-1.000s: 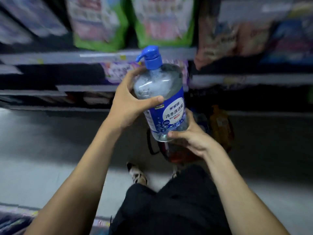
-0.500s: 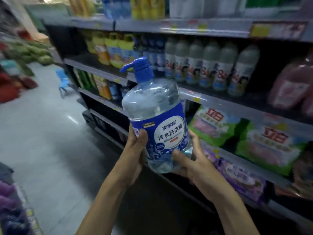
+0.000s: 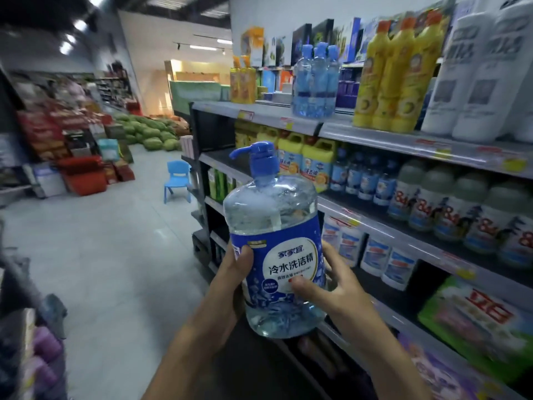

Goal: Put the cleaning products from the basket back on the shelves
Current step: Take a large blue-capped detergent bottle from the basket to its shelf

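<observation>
We hold the pump bottle of dish detergent (image 3: 284, 226) upright at lower centre of the frame. Our hands are clamped on either side of its blue label, the left hand (image 3: 230, 280) with its thumb on the front and the right hand (image 3: 341, 291) wrapped round the other side. It is in the aisle beside the shelves (image 3: 375, 132), with similar blue bottles (image 3: 314, 82) on the top shelf, upper right.

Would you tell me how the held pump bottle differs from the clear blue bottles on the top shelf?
The pump bottle has a pump head; the clear blue bottles have plain caps. It is squat with a dark label; they are slimmer. The left hand and right hand grip it; they stand shelved. Both are clear bluish plastic.
</observation>
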`<state>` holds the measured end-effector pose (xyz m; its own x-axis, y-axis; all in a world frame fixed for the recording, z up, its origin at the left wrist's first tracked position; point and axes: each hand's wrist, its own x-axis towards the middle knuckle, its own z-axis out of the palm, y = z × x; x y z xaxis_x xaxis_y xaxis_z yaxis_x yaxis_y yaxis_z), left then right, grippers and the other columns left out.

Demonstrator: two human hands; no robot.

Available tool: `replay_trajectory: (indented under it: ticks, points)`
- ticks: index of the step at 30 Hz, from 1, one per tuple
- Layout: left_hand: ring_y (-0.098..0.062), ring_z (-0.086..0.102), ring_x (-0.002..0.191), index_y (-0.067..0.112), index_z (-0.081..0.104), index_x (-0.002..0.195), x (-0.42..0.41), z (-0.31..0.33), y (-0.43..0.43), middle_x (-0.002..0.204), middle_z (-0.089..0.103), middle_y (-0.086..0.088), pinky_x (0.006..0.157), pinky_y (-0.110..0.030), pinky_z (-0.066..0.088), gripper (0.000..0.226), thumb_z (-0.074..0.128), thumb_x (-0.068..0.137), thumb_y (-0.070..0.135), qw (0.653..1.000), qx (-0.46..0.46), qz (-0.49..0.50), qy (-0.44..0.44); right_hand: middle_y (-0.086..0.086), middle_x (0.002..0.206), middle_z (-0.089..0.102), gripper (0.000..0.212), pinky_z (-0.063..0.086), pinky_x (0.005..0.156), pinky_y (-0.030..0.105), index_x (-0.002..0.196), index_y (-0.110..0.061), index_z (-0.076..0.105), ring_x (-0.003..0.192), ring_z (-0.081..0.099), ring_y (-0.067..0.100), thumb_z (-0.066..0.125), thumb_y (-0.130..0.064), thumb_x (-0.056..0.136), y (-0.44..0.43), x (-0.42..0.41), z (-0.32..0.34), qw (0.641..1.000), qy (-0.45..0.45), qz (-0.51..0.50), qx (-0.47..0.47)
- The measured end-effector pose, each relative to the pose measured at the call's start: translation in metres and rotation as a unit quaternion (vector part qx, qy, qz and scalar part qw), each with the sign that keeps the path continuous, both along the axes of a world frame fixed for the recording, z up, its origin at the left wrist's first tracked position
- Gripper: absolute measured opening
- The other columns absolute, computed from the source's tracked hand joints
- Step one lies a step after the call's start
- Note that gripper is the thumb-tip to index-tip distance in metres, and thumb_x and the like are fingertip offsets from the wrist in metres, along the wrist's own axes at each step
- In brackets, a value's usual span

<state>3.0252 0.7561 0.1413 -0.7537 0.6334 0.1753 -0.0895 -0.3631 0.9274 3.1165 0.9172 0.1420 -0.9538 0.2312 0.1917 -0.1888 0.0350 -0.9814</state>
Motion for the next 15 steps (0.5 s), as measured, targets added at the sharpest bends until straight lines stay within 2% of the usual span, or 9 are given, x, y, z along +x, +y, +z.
replay_trajectory:
  ticks: [6, 9, 12, 15]
  points:
    - [-0.034, 0.065, 0.116, 0.023, 0.05, 0.139, -0.048, 0.0, -0.014, 0.128, 0.067, -0.012, 0.083, -0.04, 0.059, 0.094, 0.08, 0.062, 0.066, 1.0, 0.013, -0.01, -0.013, -0.013, 0.107, 0.075, 0.08, 0.057, 0.073, 0.017, 0.129, -0.032, 0.053, 0.097, 0.072, 0.005, 0.085, -0.037, 0.056, -0.016, -0.049, 0.005, 1.0, 0.001, 0.0, -0.003]
    - [-0.034, 0.063, 0.119, 0.027, 0.048, 0.141, -0.079, -0.001, -0.014, 0.131, 0.065, -0.01, 0.089, -0.046, 0.057, 0.091, 0.079, 0.065, 0.066, 1.0, 0.012, -0.009, -0.002, -0.017, 0.104, 0.075, 0.077, 0.056, 0.07, 0.014, 0.128, -0.033, 0.054, 0.094, 0.071, -0.001, 0.086, -0.035, 0.058, -0.018, -0.079, 0.007, 1.0, 0.003, -0.012, -0.002]
    - [-0.034, 0.063, 0.119, 0.029, 0.047, 0.141, -0.119, 0.002, -0.015, 0.132, 0.065, -0.01, 0.094, -0.052, 0.055, 0.092, 0.08, 0.063, 0.066, 1.0, -0.003, 0.0, 0.014, -0.01, 0.109, 0.075, 0.08, 0.058, 0.073, 0.019, 0.131, -0.029, 0.053, 0.099, 0.072, 0.007, 0.084, -0.038, 0.057, -0.019, -0.12, 0.005, 1.0, 0.014, -0.013, -0.001]
    - [-0.034, 0.064, 0.118, 0.025, 0.045, 0.142, -0.167, 0.006, -0.016, 0.131, 0.065, -0.011, 0.091, -0.048, 0.057, 0.093, 0.082, 0.064, 0.061, 0.999, -0.027, 0.005, 0.034, -0.007, 0.11, 0.075, 0.074, 0.058, 0.074, 0.021, 0.132, -0.026, 0.052, 0.1, 0.072, 0.009, 0.085, -0.029, 0.065, -0.02, -0.169, 0.0, 0.999, 0.028, -0.011, -0.019]
